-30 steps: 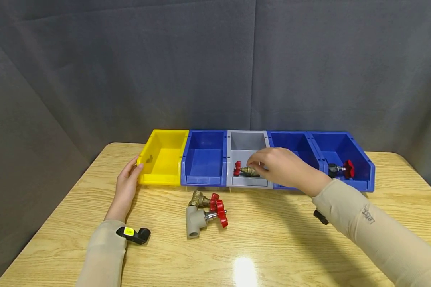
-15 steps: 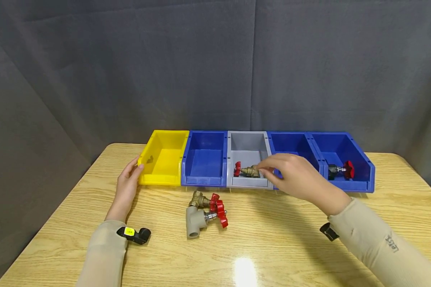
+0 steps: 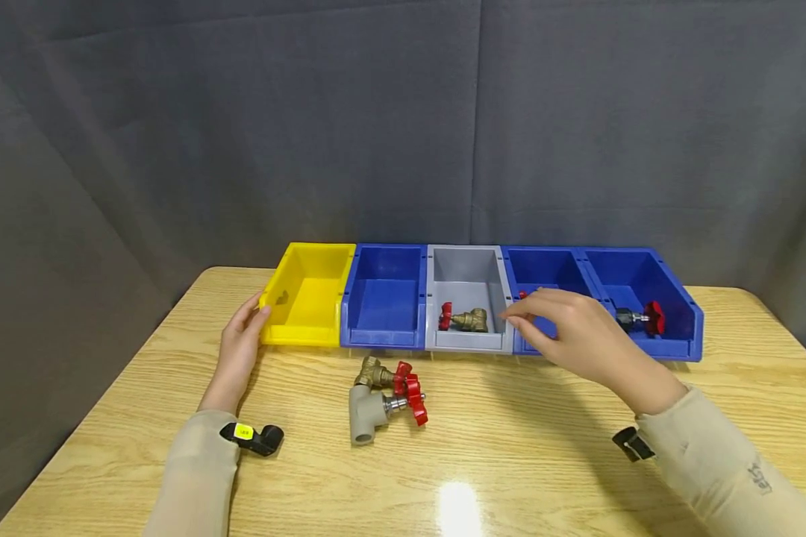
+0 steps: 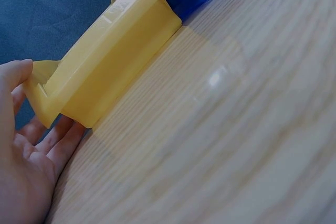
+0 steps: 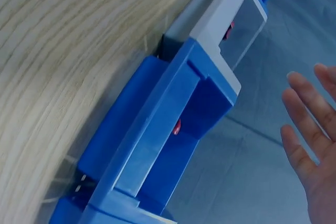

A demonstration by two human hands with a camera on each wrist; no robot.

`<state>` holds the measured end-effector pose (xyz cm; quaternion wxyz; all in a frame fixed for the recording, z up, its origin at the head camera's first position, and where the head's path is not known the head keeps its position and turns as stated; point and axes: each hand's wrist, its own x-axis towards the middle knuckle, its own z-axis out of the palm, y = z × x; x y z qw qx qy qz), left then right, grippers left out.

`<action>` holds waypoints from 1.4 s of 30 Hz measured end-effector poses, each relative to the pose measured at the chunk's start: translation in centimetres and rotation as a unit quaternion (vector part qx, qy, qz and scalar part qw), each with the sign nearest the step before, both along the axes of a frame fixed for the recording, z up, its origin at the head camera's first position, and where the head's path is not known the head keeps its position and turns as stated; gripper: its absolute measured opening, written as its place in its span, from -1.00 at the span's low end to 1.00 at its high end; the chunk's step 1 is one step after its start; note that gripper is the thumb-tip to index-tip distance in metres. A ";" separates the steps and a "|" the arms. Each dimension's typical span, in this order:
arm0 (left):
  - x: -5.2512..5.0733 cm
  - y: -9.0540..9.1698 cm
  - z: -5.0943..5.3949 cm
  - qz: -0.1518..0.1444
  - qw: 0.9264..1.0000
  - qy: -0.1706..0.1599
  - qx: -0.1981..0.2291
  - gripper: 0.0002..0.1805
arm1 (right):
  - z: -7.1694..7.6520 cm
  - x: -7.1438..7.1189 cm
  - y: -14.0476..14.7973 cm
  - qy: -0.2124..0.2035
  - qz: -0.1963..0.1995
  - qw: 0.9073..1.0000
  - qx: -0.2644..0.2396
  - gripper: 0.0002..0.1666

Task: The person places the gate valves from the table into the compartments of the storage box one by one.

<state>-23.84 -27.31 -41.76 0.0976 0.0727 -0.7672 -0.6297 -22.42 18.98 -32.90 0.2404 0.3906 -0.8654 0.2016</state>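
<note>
My left hand [image 3: 237, 354] grips the front left corner of the yellow bin [image 3: 301, 335]; the left wrist view shows the thumb on the rim and fingers against the side. Over the front of the blue bin [image 3: 544, 261] right of the grey one hovers my right hand [image 3: 578, 335], fingers extended, nothing between them. Inside the grey bin [image 3: 468, 341] lies a brass valve [image 3: 472, 320] with a red handwheel. A bit of red [image 5: 177, 127] shows in that blue bin, mostly hidden. On the table, another brass valve [image 3: 375, 373] touches a grey plastic valve [image 3: 365, 414]; both have red handwheels.
The bins stand side by side in a row along the back of the wooden table [image 3: 309, 485]. A black valve [image 3: 625, 319] with a red handwheel lies in the far right blue bin [image 3: 685, 347]. Behind hangs a dark grey curtain [image 3: 403, 127].
My right hand has let go of the brass valve in the grey bin and drawn back to the right, uncovering it. The left hand has stayed on the yellow bin.
</note>
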 end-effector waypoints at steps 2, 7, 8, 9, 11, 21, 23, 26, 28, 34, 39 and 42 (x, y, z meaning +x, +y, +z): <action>-0.1 0.0 -0.1 -0.004 1.000 0.003 -0.001 -0.37 | 0.0 0.2 0.5 -0.010 -0.006 1.000 -0.010 -0.84; -0.3 0.0 -0.2 -0.007 1.000 0.001 0.001 -0.38 | 0.0 0.3 1.8 -0.010 -0.023 0.999 -0.039 -0.80; -0.3 -0.1 -0.2 -0.007 1.000 -0.001 0.002 -0.38 | 0.0 0.3 2.0 -0.012 -0.027 0.999 -0.044 -0.80; -0.3 -0.1 -0.3 -0.007 1.000 -0.003 0.002 -0.38 | 0.0 0.4 2.3 -0.015 -0.031 0.998 -0.048 -0.80; -0.3 -0.2 -0.2 -0.005 1.000 -0.004 0.001 -0.38 | 0.0 0.4 2.7 -0.024 -0.039 0.997 -0.056 -0.80; -0.2 -0.2 -0.2 -0.005 1.000 0.003 0.002 -0.39 | 0.3 0.5 5.7 -0.043 -0.103 0.990 -0.084 -0.82; -0.2 -0.1 -0.1 -0.005 1.000 0.005 -0.001 -0.38 | 0.5 0.6 6.4 -0.050 -0.118 0.986 -0.105 -0.82; 0.0 0.0 -0.1 -0.005 1.000 0.006 -0.006 -0.38 | 0.6 0.6 7.6 -0.065 -0.140 0.979 -0.131 -0.80; -0.1 0.0 0.0 -0.004 1.000 0.006 -0.004 -0.38 | 0.5 0.6 8.3 -0.076 -0.157 0.974 -0.142 -0.81; -0.1 0.0 0.0 -0.003 1.000 0.002 -0.002 -0.37 | 0.5 0.8 10.4 -0.131 -0.209 0.959 -0.141 -0.77; -0.2 -0.1 -0.1 -0.002 1.000 0.000 -0.003 -0.37 | 0.3 0.7 12.0 -0.155 -0.240 0.947 -0.148 -0.68; -0.2 -0.2 -0.1 0.000 1.000 -0.004 -0.004 -0.37 | 0.1 0.6 12.8 -0.149 -0.248 0.945 -0.154 -0.67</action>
